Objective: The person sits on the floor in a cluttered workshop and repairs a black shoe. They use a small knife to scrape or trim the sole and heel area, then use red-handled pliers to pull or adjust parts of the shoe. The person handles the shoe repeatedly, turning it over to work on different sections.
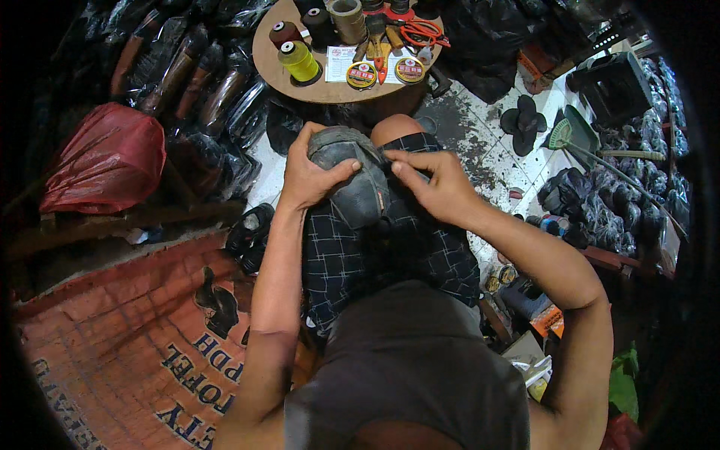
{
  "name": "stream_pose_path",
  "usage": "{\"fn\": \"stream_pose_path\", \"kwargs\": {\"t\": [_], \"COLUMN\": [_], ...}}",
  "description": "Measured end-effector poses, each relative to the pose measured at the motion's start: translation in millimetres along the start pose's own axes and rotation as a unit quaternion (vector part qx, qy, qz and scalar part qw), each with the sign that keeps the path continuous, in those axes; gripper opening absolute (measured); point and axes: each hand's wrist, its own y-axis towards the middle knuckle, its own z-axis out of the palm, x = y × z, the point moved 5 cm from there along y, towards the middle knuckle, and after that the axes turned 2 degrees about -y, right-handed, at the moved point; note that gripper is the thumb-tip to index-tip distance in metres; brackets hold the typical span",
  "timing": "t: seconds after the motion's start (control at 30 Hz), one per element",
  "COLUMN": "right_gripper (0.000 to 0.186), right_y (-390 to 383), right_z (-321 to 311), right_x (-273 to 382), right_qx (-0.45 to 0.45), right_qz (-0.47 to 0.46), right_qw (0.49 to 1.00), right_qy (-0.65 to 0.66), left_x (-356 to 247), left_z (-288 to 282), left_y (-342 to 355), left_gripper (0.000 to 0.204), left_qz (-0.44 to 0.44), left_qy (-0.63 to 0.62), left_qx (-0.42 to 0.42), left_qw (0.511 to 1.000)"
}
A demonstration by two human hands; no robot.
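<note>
My left hand (306, 178) is wrapped round the heel end of a dark shoe (352, 180) that rests sole-up on my lap, on the checked shorts (352, 259); the thumb lies across the sole and the other fingers curl under it, closed firmly on it. My right hand (435, 187) sits just beside the shoe's right edge, thumb and forefinger pinched together at the rim; they may be gripping a needle or thread, but it is too small for me to tell. Ahead of my knees stands a round wooden table (315, 88) with a yellow thread spool (298, 61), two round tins (385, 73) and red-handled scissors (421, 32).
</note>
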Motion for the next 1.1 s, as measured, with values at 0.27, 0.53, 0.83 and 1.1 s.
{"fn": "stream_pose_path", "kwargs": {"t": [0.27, 0.53, 0.83, 1.1], "right_gripper": [0.034, 0.037, 0.041, 0.042], "right_y": [-14, -33, -68, -54], "right_z": [18, 21, -5, 18], "right_x": [-11, -32, -5, 23], "right_qx": [0.045, 0.100, -0.075, -0.094], "right_qz": [0.273, 0.383, 0.094, -0.134], "right_qw": [0.922, 0.710, 0.990, 0.972], "right_qy": [0.270, 0.582, 0.080, -0.169], "left_x": [2, 8, 6, 9], "left_z": [-1, -3, -20, -13], "left_y": [1, 1, -11, -12], "left_gripper": [0.059, 0.065, 0.067, 0.068], "left_qz": [0.016, 0.025, -0.003, -0.003], "left_qy": [0.020, 0.027, -0.132, -0.152], "left_qx": [-0.003, 0.016, -0.009, 0.012], "left_qw": [1.000, 0.999, 0.991, 0.988]}}
